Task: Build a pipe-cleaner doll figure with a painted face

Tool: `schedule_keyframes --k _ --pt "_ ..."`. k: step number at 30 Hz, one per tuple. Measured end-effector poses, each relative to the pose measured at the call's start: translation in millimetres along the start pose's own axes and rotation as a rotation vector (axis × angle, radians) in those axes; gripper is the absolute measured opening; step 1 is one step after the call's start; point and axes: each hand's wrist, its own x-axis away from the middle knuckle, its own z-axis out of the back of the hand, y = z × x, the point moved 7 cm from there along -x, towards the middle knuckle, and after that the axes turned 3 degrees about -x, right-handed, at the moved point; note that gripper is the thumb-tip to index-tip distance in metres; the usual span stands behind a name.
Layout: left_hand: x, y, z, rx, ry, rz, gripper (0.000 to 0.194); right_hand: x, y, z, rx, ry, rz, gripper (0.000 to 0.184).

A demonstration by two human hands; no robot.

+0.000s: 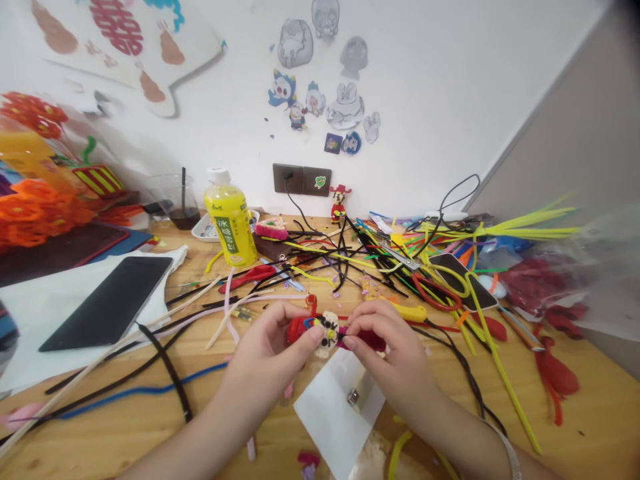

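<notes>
You have the small figure [329,335] at the centre of the frame, a little below the middle, lying sideways between your two hands, its pale, black-marked part showing and red on its left. Your left hand [277,353] is clamped on it, the thumb pressed along its front. Your right hand [393,350] has thumb and fingertips pinched together at its right side, by a dark magenta part; you can't tell exactly which bit they grip. Under your hands, at lower centre, lies a white paper sheet [330,417], with a small metal-ended object [354,398] on it. Just above your right hand is a yellow handle [413,313], and scissors [440,293] lie right of centre. Further up, a yellow bottle [230,230] stands left of centre, and a red-hatted figure [339,205] stands against the wall at upper centre
</notes>
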Motion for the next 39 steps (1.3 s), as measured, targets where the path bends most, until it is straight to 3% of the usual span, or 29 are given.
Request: schedule_keyframes --k 15,20,26,32,39 --pt "-3 -4 1.3 -0.010 0.008 -0.008 0.032 -2 -3 1 0.098 -0.004 0.084 0.002" --pt "-7 13 16.4 -0.111 0.079 -0.128 0.027 -4 0 9 0.123 0.034 0.142 0.012" --pt "-16 27 25.1 -0.219 0.028 -0.231 0.027 -3 13 -1 0.036 -0.030 0.045 0.013" --pt "-19 21 14.3 -0.207 -0.080 -0.247 0.029 4 13 -20 -0.046 -0.089 -0.050 0.011" --pt "-16 24 10.1 -0.272 -0.102 -0.260 0.024 6 17 -24 -0.067 -0.095 -0.081 0.012"
